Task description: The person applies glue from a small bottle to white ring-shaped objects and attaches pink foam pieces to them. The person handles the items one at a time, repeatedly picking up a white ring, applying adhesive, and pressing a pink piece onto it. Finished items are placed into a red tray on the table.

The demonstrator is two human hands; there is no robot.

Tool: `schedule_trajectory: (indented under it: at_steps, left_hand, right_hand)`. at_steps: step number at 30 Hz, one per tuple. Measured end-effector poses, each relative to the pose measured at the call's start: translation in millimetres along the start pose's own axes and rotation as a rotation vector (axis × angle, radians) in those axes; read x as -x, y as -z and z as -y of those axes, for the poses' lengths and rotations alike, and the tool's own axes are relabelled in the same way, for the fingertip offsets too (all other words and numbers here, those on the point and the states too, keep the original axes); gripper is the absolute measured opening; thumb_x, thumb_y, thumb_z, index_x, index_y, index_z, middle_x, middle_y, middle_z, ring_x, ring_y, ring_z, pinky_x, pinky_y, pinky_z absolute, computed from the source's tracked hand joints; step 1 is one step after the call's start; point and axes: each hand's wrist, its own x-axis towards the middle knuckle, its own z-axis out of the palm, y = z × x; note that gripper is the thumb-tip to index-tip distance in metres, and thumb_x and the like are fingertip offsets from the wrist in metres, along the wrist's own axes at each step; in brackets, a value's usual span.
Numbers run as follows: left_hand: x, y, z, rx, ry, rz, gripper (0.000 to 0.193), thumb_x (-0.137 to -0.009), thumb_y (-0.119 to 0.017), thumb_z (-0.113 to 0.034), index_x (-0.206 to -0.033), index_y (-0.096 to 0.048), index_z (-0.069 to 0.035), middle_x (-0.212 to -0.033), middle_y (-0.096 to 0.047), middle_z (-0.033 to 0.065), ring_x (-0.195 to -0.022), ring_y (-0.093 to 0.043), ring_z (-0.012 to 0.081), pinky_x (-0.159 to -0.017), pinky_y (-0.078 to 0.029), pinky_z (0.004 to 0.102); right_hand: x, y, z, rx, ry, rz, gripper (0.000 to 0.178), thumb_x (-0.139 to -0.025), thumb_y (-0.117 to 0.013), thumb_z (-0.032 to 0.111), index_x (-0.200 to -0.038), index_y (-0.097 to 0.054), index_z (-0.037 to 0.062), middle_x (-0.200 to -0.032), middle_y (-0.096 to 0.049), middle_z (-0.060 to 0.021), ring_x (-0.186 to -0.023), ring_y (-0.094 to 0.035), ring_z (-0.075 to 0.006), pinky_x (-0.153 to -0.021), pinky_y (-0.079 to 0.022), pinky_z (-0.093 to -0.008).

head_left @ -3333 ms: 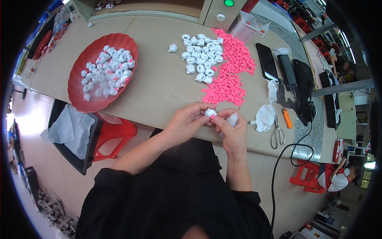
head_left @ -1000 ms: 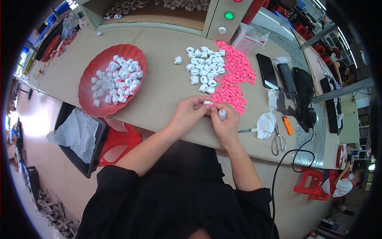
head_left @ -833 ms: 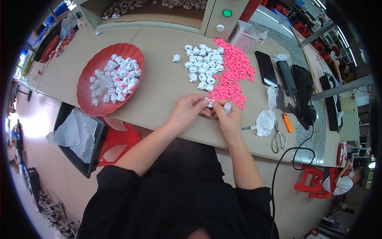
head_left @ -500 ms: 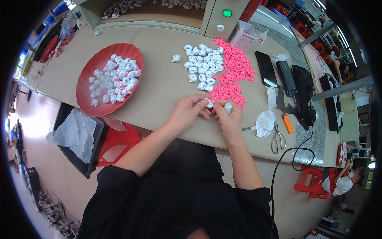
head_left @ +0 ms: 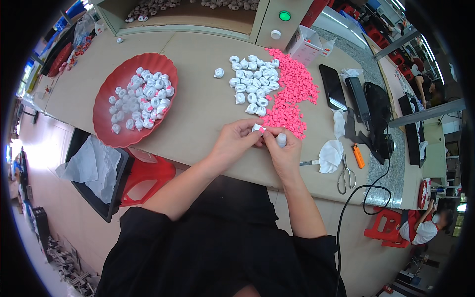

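Note:
My left hand [head_left: 232, 142] is closed on a small white rounded figure piece [head_left: 257, 127] above the front part of the table. My right hand [head_left: 284, 154] pinches a tiny pink piece [head_left: 262, 129] against that white piece; the fingertips partly cover both. A white, round-ended cylinder [head_left: 281, 140] shows at the right hand's fingers; whether it is a bottle or a finger cover I cannot tell. Just beyond the hands lies a heap of pink pieces [head_left: 297, 81], with a group of white pieces [head_left: 252, 81] along its left side.
A red scalloped bowl [head_left: 101, 109] at left holds many white pieces, some with pink parts. Scissors [head_left: 346, 175], an orange cutter [head_left: 358, 156], crumpled tissue [head_left: 330, 156] and a black phone [head_left: 332, 87] lie at right. A shelf cabinet [head_left: 198, 27] stands behind; a black cable [head_left: 346, 203] hangs off the right.
The white piece has turned slightly between my fingers, and its pink part now shows on it more plainly. My hands have hardly moved.

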Motion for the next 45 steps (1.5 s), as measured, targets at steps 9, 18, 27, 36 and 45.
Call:
schedule_trajectory:
  at_steps: [9, 18, 27, 36, 45]
  left_hand:
    - [-1.2, -2.3, 3.3, 0.052, -0.016, -0.021, 0.032, -0.085, -0.054, -0.002, -0.116, -0.051, 0.005, -0.091, -0.061, 0.0071, -0.075, -0.056, 0.0094, -0.071, -0.047, 0.0225]
    - [1.4, 2.9, 6.2, 0.064, -0.060, 0.032, 0.032, -0.086, -0.051, 0.001, -0.117, -0.049, 0.005, -0.097, -0.059, 0.0082, -0.086, -0.057, 0.0122, -0.079, -0.047, 0.0243]
    - [9.1, -4.6, 5.2, -0.120, -0.319, 0.011, 0.029, -0.085, -0.050, 0.005, -0.115, -0.051, 0.002, -0.113, -0.048, 0.0078, -0.099, -0.053, 0.0129, -0.083, -0.046, 0.0261]
    - [7.3, -0.8, 6.6, 0.034, -0.126, 0.035, 0.028, -0.087, -0.050, 0.002, -0.115, -0.051, 0.005, -0.102, -0.057, 0.0092, -0.092, -0.057, 0.0125, -0.082, -0.047, 0.0255]
    - [32.9, 61.4, -77.7, -1.112, -0.859, -0.772, 0.022, -0.075, -0.063, -0.003, -0.097, -0.060, 0.000, -0.091, -0.059, 0.0118, -0.081, -0.059, 0.0225, -0.074, -0.046, 0.0310]
  right_hand:
    - [1.6, 0.1, -2.6, 0.323, 0.268, 0.002, 0.010, -0.079, -0.059, -0.003, -0.088, -0.063, -0.0018, -0.072, -0.059, -0.0035, -0.065, -0.053, -0.0075, -0.057, -0.041, -0.0207]
    - [4.4, -3.6, 1.1, 0.516, 0.444, 0.011, 0.010, -0.074, -0.060, -0.003, -0.084, -0.061, -0.0013, -0.071, -0.059, -0.0084, -0.063, -0.057, -0.0151, -0.056, -0.043, -0.0263]
    - [0.8, 2.1, 2.9, 0.184, 0.302, 0.044, 0.015, -0.078, -0.058, -0.006, -0.091, -0.062, -0.0017, -0.079, -0.061, -0.0075, -0.070, -0.058, -0.0113, -0.060, -0.045, -0.0230]
    - [3.9, -0.4, -2.4, 0.530, 0.613, 0.010, 0.013, -0.075, -0.061, -0.004, -0.087, -0.061, 0.0003, -0.071, -0.059, -0.0091, -0.065, -0.058, -0.0148, -0.057, -0.044, -0.0261]
    - [4.1, 10.4, 7.5, -0.050, 0.114, -0.130, 0.025, -0.083, -0.059, 0.010, -0.102, -0.046, 0.0009, -0.076, -0.048, -0.0002, -0.062, -0.046, -0.0069, -0.056, -0.041, -0.0216]
